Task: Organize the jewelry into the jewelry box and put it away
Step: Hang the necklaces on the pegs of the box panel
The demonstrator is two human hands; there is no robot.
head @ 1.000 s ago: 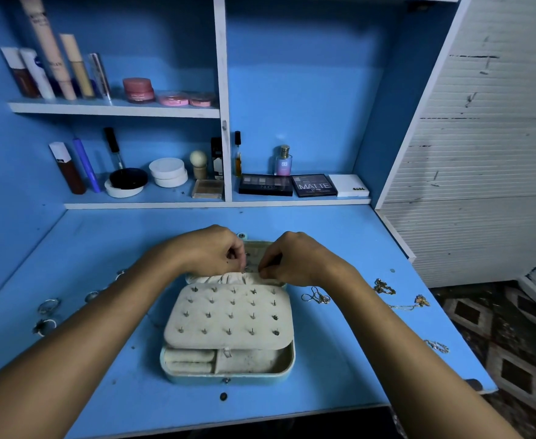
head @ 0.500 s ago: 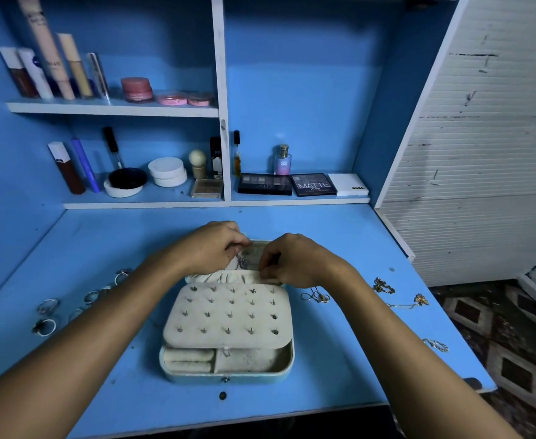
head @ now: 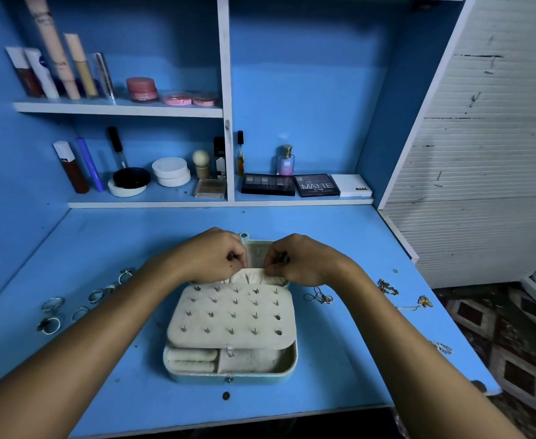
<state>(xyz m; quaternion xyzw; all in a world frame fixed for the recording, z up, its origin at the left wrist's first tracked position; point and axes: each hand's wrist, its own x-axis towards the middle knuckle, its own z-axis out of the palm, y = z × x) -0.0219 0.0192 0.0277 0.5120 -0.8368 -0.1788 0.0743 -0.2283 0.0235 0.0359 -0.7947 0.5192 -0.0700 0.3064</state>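
An open pale blue jewelry box (head: 230, 373) lies in the middle of the blue desk (head: 339, 375). Its cream earring panel (head: 231, 315) carries several studs. Behind the panel is the lid's gathered cream pocket (head: 249, 275). My left hand (head: 208, 256) and my right hand (head: 301, 261) both pinch at the top edge of that pocket, fingers curled; whatever small piece they hold is hidden. Several rings (head: 51, 304) lie left of the box. Thin chains (head: 318, 296) and pendant necklaces (head: 423, 301) lie to the right.
Two shelves at the back hold cosmetic tubes (head: 51, 52), pink jars (head: 141, 89), compacts (head: 170, 171), a perfume bottle (head: 286, 161) and eyeshadow palettes (head: 315, 185). A white slatted panel (head: 482, 153) stands right of the desk. The desk's right edge drops to a patterned floor.
Both hands stay at the lid pocket. My left hand's fingers shifted slightly at its edge, and the two hands sit a little further apart than before.
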